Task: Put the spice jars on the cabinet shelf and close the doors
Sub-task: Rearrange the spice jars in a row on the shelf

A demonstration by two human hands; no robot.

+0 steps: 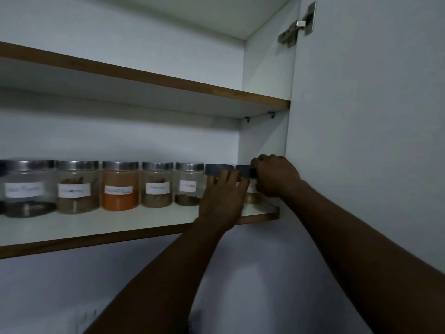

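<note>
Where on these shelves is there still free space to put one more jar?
The upper shelf shows nothing on it. On the lower shelf, a bare strip runs along the front edge before the jars. The back row is crowded from the orange jar to the right wall, where the left hand and right hand are on two dark-lidded jars.

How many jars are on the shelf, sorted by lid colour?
Silver lids: 5, running from the big jar on the left to the small one.
Dark grey lids: 2, one behind the left hand, one at the right hand.
Total: 7.
</note>
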